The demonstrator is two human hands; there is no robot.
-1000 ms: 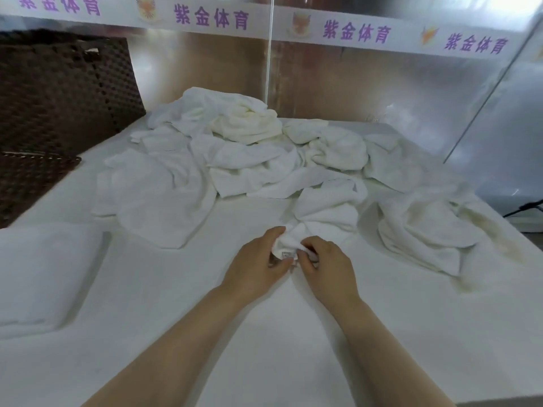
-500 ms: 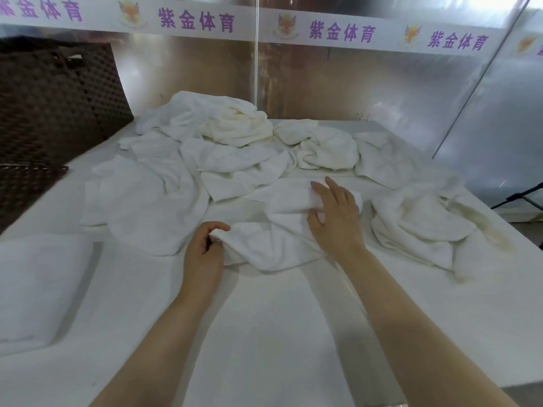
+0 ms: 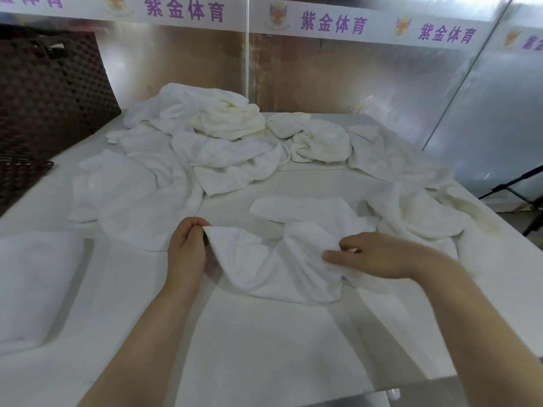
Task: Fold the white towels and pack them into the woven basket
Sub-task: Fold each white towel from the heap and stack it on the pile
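A crumpled white towel (image 3: 273, 265) lies on the white table (image 3: 264, 342) in front of me. My left hand (image 3: 186, 251) pinches its left corner between thumb and fingers. My right hand (image 3: 379, 255) grips a fold of the same towel on its right side, fingers curled into the cloth. Several more loose white towels (image 3: 205, 148) lie heaped across the far half of the table. The dark brown woven basket (image 3: 50, 92) stands at the far left, its inside hidden.
A folded white towel (image 3: 32, 283) lies flat at the near left. Another rumpled towel (image 3: 417, 218) sits to the right of my hands. A reflective wall with a purple-lettered banner (image 3: 332, 23) backs the table. The table's right edge drops off near a black stand (image 3: 526, 195).
My left hand has kept the towel's corner and lifted it slightly. My right hand came back off the towel's top, moved right and took hold of a fold, drawing the towel nearer.
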